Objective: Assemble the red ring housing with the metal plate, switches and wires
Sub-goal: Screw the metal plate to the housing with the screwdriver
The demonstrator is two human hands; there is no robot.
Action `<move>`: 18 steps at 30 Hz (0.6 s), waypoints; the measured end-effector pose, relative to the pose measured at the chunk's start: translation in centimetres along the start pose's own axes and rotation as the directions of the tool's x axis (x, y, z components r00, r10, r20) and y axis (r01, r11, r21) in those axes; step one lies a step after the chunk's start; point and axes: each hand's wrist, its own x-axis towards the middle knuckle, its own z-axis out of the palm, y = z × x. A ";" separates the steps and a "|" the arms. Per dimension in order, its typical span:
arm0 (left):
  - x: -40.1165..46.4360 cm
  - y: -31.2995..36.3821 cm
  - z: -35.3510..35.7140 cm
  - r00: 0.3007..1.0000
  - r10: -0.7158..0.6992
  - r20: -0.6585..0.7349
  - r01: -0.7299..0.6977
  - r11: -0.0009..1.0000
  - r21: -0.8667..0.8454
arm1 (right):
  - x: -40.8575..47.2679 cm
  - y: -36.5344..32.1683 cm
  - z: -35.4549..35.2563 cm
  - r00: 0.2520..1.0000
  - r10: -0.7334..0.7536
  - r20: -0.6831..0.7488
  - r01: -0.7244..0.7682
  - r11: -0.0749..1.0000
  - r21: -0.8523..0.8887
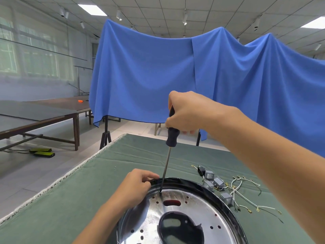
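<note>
Fingers of the left hand (pixel 136 184) pinch the dark rim of the ring housing (pixel 226 203) on the green cloth-covered table (pixel 70 205). Just right, the long dark-handled screwdriver (pixel 169 150) stands nearly upright, tip in the shiny round metal plate (pixel 177 210), the right hand (pixel 184 112) curled round its handle directly above. Grey switches (pixel 213 184) and white wires (pixel 246 192) lie further right.
</note>
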 end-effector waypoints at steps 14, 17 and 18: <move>-0.2 0.2 -0.2 1.000 0.022 0.005 -0.022 1.000 0.006 | 0.1 0.1 0.8 0.993 -0.005 -0.114 0.023 0.988 0.151; -0.3 0.3 -0.1 1.000 0.024 0.007 -0.024 1.000 0.007 | 0.1 0.0 1.1 0.972 0.040 -0.232 -0.046 0.999 -0.020; -0.4 0.4 -0.1 1.000 0.022 0.011 -0.022 1.000 0.002 | 0.2 -0.2 1.0 0.964 0.056 -0.259 -0.080 0.994 -0.081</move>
